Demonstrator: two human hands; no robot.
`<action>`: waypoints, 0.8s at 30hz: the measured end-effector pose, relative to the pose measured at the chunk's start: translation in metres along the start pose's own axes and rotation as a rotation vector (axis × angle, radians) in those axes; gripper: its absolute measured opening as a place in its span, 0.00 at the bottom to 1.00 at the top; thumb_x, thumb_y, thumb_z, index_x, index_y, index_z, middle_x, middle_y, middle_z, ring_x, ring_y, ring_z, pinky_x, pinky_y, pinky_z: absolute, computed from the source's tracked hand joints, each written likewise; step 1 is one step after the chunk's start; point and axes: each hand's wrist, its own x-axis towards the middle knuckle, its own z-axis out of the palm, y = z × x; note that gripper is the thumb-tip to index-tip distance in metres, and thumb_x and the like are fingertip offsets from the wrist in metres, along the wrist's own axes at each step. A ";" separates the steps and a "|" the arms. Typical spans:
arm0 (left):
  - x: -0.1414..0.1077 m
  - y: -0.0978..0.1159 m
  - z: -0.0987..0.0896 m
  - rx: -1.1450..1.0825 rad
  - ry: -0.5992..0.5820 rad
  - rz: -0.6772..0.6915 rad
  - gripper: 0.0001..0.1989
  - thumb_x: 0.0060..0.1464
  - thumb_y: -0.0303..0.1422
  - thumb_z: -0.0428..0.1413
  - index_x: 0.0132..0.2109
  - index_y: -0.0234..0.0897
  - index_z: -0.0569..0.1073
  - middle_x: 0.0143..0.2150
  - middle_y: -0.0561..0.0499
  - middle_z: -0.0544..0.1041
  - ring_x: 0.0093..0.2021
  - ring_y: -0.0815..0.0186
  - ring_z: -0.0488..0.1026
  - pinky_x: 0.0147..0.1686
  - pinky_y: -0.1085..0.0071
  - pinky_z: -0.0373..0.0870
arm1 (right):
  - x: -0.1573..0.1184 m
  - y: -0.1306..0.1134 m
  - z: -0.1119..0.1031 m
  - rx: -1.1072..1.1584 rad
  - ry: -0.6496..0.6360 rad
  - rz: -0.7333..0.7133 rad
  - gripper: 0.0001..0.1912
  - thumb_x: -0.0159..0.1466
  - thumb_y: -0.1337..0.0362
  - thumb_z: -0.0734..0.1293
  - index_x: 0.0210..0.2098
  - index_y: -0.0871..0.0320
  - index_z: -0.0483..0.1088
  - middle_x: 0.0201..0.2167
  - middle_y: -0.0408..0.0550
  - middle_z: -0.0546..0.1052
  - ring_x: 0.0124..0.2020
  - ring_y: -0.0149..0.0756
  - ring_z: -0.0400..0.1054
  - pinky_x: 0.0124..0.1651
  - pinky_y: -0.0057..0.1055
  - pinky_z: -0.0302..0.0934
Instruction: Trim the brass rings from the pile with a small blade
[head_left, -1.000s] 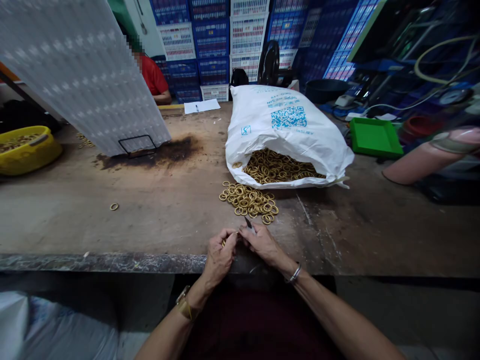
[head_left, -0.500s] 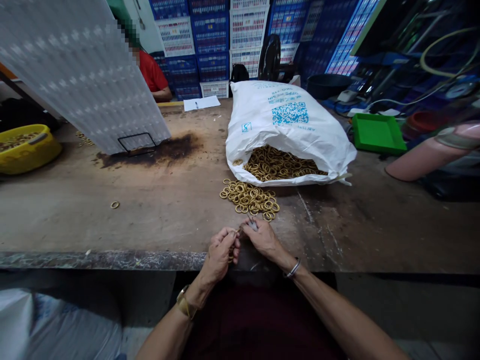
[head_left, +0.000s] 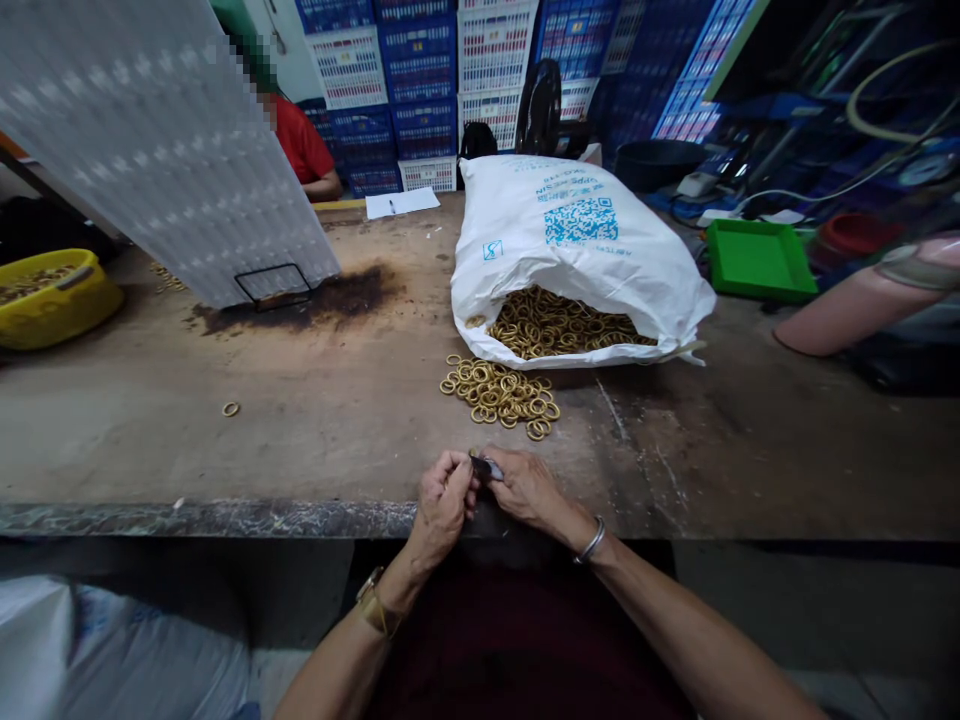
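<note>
My left hand point(head_left: 444, 497) is closed in a pinch near the table's front edge. A sliver of a brass-coloured ring point(head_left: 472, 453) shows at its fingertips, most of it hidden. My right hand point(head_left: 531, 486) grips a small knife-like tool point(head_left: 487, 467) with a dark blade and a greyish part, its tip against the left fingertips. Just beyond both hands lies a loose pile of brass-coloured rings point(head_left: 501, 392). Behind that pile, a white woven sack point(head_left: 495, 215) lies on its side, its mouth facing me and full of the same rings.
One stray ring point(head_left: 230, 409) lies on the wooden table point(head_left: 315, 440). A yellow basin point(head_left: 67, 312) of rings and a leaning translucent panel point(head_left: 187, 170) stand left. At right are a green tray point(head_left: 761, 262) and pink cylinder point(head_left: 847, 310). A person in red point(head_left: 304, 145) sits opposite.
The right hand has turned and lowered slightly, so the tool's dark blade now points at the left fingertips. Rings seen in the left palm earlier are now hidden.
</note>
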 end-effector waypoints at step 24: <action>0.006 0.001 -0.017 -0.605 -0.121 -0.309 0.21 0.39 0.35 0.63 0.41 0.35 0.66 0.30 0.53 0.69 0.21 0.76 0.62 0.16 0.80 0.54 | 0.038 0.005 0.000 -0.276 0.107 0.173 0.08 0.60 0.72 0.59 0.37 0.58 0.66 0.33 0.46 0.73 0.34 0.35 0.67 0.31 0.27 0.48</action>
